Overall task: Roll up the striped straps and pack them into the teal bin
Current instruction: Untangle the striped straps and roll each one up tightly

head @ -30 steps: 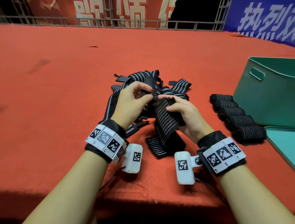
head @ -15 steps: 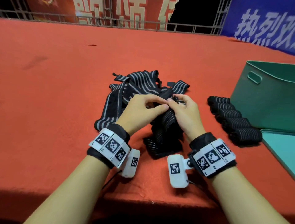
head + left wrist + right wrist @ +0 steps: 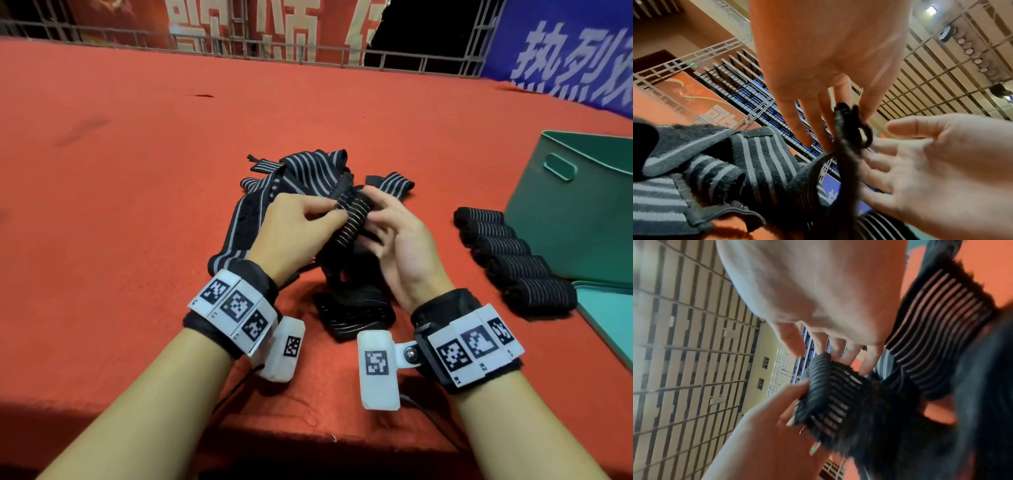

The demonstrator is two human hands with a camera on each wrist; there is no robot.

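Observation:
A pile of loose black straps with grey stripes (image 3: 308, 171) lies mid-table. My left hand (image 3: 329, 214) pinches the small rolled start of one strap (image 3: 349, 222) between thumb and fingers, also seen in the left wrist view (image 3: 846, 129). My right hand (image 3: 373, 212) stands open beside it, its straight fingers (image 3: 879, 162) touching the roll's far side. The strap's tail (image 3: 356, 315) hangs down and folds on the table. Several finished rolls (image 3: 507, 253) lie in a row by the teal bin (image 3: 582, 212) at the right.
A teal lid (image 3: 609, 315) lies flat at the right edge, in front of the bin. The table is covered in red cloth (image 3: 137, 205), with its front edge close to my wrists. A metal railing and banners stand beyond the far edge.
My right hand has let go of its pinch on the strap and spread its fingers. The left hand keeps its pinch on the rolled end, which is a little thicker.

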